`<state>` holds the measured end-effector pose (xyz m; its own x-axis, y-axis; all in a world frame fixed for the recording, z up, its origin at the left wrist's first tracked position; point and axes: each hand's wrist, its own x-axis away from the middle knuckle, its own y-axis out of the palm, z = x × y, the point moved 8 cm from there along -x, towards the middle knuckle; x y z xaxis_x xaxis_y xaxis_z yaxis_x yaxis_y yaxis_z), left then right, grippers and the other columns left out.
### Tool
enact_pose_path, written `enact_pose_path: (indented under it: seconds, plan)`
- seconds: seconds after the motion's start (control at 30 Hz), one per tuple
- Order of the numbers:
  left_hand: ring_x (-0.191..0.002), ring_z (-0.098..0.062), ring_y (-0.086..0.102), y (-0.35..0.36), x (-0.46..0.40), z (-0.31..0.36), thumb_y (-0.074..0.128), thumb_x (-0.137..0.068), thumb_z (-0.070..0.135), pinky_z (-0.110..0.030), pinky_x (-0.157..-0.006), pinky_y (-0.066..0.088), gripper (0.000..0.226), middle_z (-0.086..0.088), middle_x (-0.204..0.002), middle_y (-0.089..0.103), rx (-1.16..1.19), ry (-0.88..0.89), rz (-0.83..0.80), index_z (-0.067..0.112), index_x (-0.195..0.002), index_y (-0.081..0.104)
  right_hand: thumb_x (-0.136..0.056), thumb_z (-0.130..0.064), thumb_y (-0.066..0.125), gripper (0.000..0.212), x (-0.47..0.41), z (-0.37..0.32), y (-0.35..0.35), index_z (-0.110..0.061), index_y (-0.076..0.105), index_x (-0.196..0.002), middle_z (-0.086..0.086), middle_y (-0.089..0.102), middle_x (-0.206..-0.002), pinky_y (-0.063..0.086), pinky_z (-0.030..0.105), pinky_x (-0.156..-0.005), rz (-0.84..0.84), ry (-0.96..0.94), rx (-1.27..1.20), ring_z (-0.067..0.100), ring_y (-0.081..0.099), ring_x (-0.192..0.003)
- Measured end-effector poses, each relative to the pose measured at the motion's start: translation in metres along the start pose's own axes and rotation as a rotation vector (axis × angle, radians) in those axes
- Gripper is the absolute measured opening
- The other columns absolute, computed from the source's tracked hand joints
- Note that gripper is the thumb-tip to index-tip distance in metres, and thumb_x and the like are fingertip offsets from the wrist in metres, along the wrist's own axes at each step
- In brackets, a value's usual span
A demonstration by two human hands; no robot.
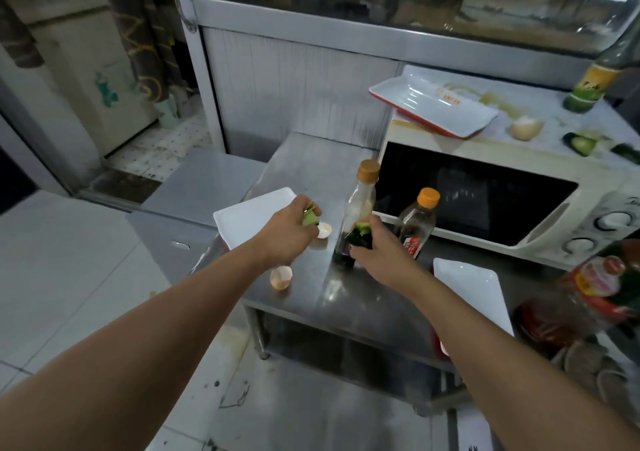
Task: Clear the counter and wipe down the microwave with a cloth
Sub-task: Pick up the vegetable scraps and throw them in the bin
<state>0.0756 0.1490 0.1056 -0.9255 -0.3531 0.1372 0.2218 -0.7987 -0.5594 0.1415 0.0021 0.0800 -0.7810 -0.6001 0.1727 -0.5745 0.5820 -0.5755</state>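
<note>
My left hand pinches a light green cucumber scrap above the steel counter, just left of an eggshell half. My right hand grips a dark green cucumber peel in front of a tall sauce bottle. Another eggshell lies near the counter's front edge. The white microwave stands at the right, with a red-rimmed tray, an eggshell and cucumber pieces on its stained top. A folded cloth lies at the lower right.
A second orange-capped bottle stands before the microwave door. White plates sit at the counter's left and right. A green bottle stands on the microwave. A large oil bottle is at the right edge. Tiled floor lies to the left.
</note>
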Motion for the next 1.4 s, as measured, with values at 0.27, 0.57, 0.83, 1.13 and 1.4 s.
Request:
enact_pose_path:
  seconds: [0.27,0.57,0.83,1.13,1.4]
  plan:
    - [-0.081,-0.018,0.053,-0.016,0.009,0.067,0.054,-0.088,0.015,-0.026,-0.066,0.041,0.022,-0.004,-0.093,0.059,-0.056,0.162,-0.009,0.019,-0.109,0.050,-0.089,-0.023,0.062,0.028,0.025,-0.037,-0.059,-0.021,0.043,-0.110,-0.007,0.051,-0.083,0.039,0.022,-0.054,0.234,-0.090,0.112,0.012,0.054,-0.072]
    - [-0.081,-0.016,0.049,-0.003,0.007,0.133,0.061,-0.087,0.018,-0.024,-0.068,0.034,0.017,0.001,-0.092,0.055,-0.181,0.359,-0.007,0.017,-0.100,0.049,-0.083,-0.021,0.069,0.027,0.059,-0.045,-0.132,-0.019,0.051,-0.104,0.002,0.060,-0.094,0.036,0.005,-0.053,0.454,-0.096,0.167,0.011,0.054,-0.077]
    - [-0.068,-0.010,0.051,0.034,-0.021,0.196,0.061,-0.087,0.019,-0.013,-0.052,0.033,0.016,-0.001,-0.092,0.058,-0.241,0.458,-0.021,0.020,-0.100,0.051,-0.087,-0.024,0.065,0.032,0.076,-0.023,-0.219,-0.014,0.051,-0.114,0.001,0.056,-0.096,0.036,0.022,-0.062,0.563,-0.063,0.230,0.013,0.052,-0.080]
    - [-0.071,-0.013,0.049,0.107,-0.066,0.264,0.062,-0.086,0.021,-0.022,-0.057,0.037,0.019,0.001,-0.087,0.054,-0.207,0.481,-0.055,0.019,-0.102,0.051,-0.090,-0.027,0.062,0.038,0.064,0.023,-0.325,-0.013,0.046,-0.121,-0.002,0.050,-0.103,0.033,0.023,-0.063,0.625,-0.041,0.291,0.014,0.046,-0.090]
    - [-0.073,-0.011,0.051,0.172,-0.097,0.312,0.060,-0.088,0.023,-0.019,-0.061,0.040,0.019,0.006,-0.086,0.053,-0.238,0.506,-0.118,0.018,-0.105,0.053,-0.090,-0.023,0.062,0.035,0.057,0.076,-0.410,-0.011,0.048,-0.119,0.008,0.055,-0.115,0.037,0.028,-0.075,0.716,0.066,0.301,0.020,0.050,-0.097]
